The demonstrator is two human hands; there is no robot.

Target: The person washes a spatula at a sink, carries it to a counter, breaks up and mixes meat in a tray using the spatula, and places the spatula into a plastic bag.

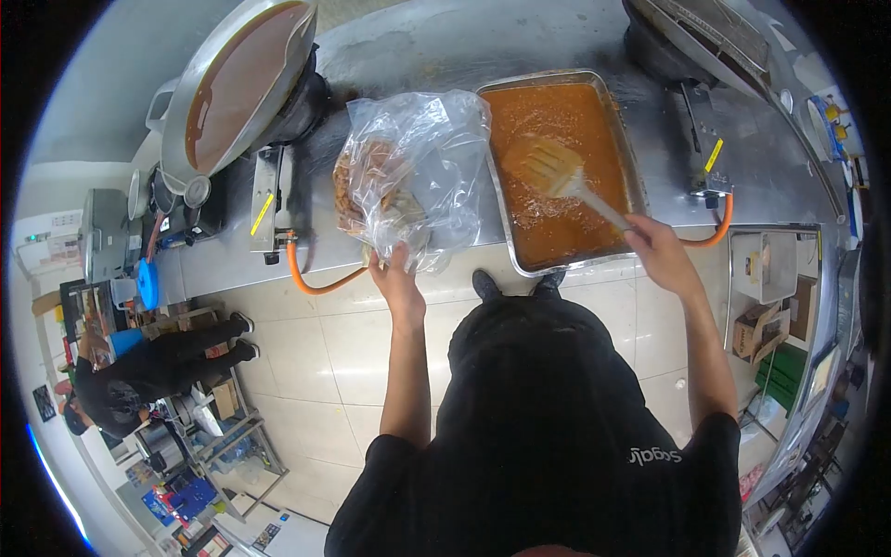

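My right hand (663,252) is closed round the handle of a slotted spatula (549,170). The spatula's pale blade lies in the brown, glossy mixture (548,232) that fills a rectangular metal tray (510,226). To the left of the tray rests a clear plastic bag (444,153) with brown pieces (349,190) inside its left part. My left hand (398,283) is at the bag's near edge, fingers closed on the plastic. How firmly it grips cannot be made out.
A large wok (210,79) of brown liquid sits on a burner at the left. Another wide pan (710,42) with a mesh rack stands at the far right. Orange gas hoses (302,278) hang at the counter (390,46) front. A person (139,385) works at the left shelves.
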